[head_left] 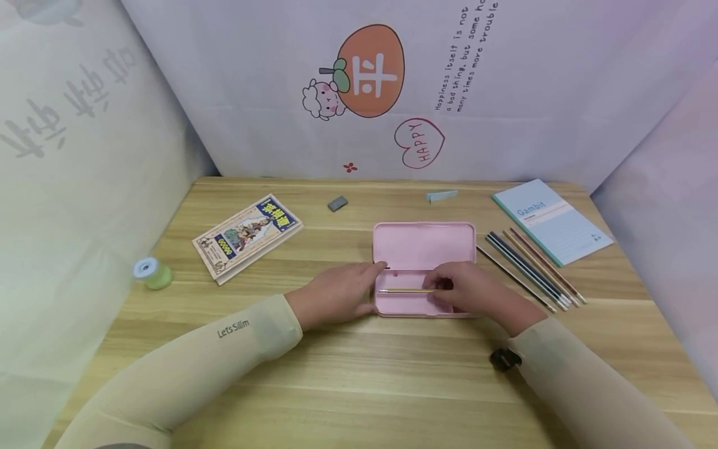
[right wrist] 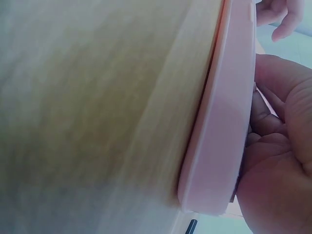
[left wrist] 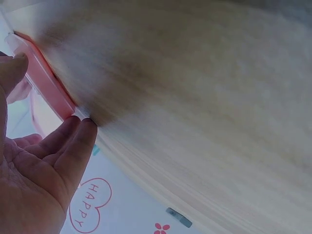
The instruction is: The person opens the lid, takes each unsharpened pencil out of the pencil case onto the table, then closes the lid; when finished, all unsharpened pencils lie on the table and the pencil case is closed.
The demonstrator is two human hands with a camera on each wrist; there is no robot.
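An open pink pencil case (head_left: 424, 246) lies on the table with its lid folded back. My left hand (head_left: 343, 294) holds the case by its left end, thumb at the near corner and fingers at the hinge side; the left wrist view shows this hand (left wrist: 44, 165) spanning the end wall (left wrist: 46, 80). Inside the case lies a yellowish pencil (head_left: 406, 290), lengthwise. My right hand (head_left: 468, 288) reaches into the tray and pinches the pencil toward its right end. In the right wrist view its curled fingers (right wrist: 265, 119) are partly hidden behind the case wall (right wrist: 219, 126).
Right of the case lie several pencils (head_left: 530, 268) beside a light blue notebook (head_left: 552, 221). Behind are a grey eraser (head_left: 338, 203) and a pale blue folded strip (head_left: 442, 196). A boxed card-like book (head_left: 247, 237) and a green jar (head_left: 154, 274) stand left.
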